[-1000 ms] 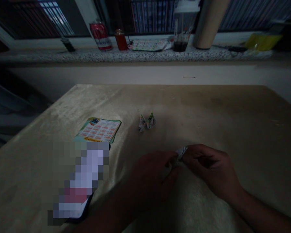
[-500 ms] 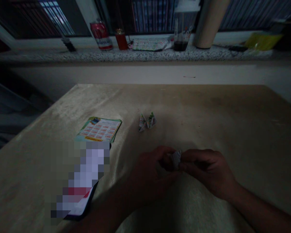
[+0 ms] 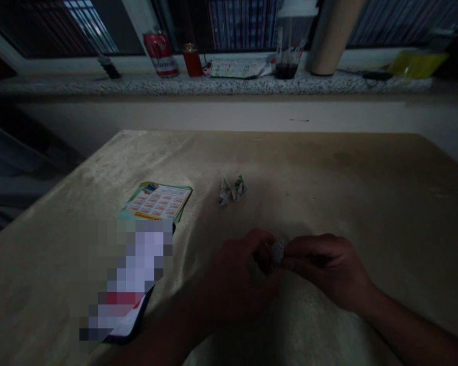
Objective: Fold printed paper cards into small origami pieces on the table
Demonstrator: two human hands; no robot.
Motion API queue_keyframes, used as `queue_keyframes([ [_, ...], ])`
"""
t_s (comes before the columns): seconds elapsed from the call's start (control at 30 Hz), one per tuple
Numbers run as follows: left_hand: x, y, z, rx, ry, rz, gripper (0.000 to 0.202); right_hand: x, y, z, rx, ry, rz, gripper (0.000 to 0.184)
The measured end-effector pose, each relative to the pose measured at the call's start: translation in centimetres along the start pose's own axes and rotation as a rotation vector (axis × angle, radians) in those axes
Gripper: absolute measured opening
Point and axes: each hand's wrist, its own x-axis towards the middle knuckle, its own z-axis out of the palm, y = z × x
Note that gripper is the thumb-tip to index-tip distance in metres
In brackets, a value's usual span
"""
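Between my two hands is a small folded piece of printed paper (image 3: 277, 252), greyish in the dim light. My right hand (image 3: 326, 269) pinches its right edge between thumb and fingertips. From the other side, my left hand (image 3: 248, 272) curls around the paper, its fingers closed on the left edge and partly hidden. Farther back on the table stand two small folded paper pieces (image 3: 239, 188), printed with green and dark marks, side by side.
To the left lies a stack of printed cards (image 3: 160, 201), with a phone (image 3: 137, 284) in front, its screen pixelated. On the granite sill (image 3: 137, 87) behind the table (image 3: 328, 168) stand a red can (image 3: 161, 55), an orange-red jar (image 3: 192, 61) and a lidded cup (image 3: 288, 51).
The folded paper has tilted slightly between my fingers, and my left fingers have shifted a little around it. The rest of the table looks the same.
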Motion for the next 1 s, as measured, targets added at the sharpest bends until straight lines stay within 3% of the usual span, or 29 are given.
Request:
queue_keyframes([
  [0.2, 0.0, 0.3, 0.0, 0.004, 0.014, 0.008, 0.024, 0.0, 0.2, 0.0, -0.016, -0.006, 0.010, 0.009],
  [0.3, 0.1, 0.6, 0.1, 0.005, 0.003, -0.005, 0.019, -0.2, 0.0, 0.1, -0.137, 0.012, -0.084, 0.009],
  [0.47, 0.2, 0.7, 0.6, 0.145, 0.042, -0.001, 0.030, -0.3, -0.7, 0.7, -0.470, 0.188, -0.285, 0.014],
  [0.57, 0.1, 0.6, 0.8, 0.260, 0.082, 0.036, 0.028, -0.4, -0.6, 0.8, -0.513, 0.275, -0.329, 0.018],
  [0.67, 0.0, 0.5, 1.0, 0.270, 0.075, 0.052, 0.025, -0.6, -0.2, 0.5, -0.504, 0.207, -0.444, 0.019],
  [0.8, -0.3, 0.7, 1.3, 0.255, 0.171, 0.121, 0.030, -0.7, 0.2, 0.2, -0.548, 0.116, -0.554, 0.020],
  [0.9, -0.5, 0.9, 1.1, 0.205, 0.159, 0.113, 0.033, -0.6, 0.1, 0.4, -0.567, 0.020, -0.505, 0.019],
  [1.0, -0.5, 1.0, 0.4, 0.120, 0.102, 0.093, 0.036, -0.3, -0.3, 0.7, -0.444, -0.024, -0.374, 0.027],
])
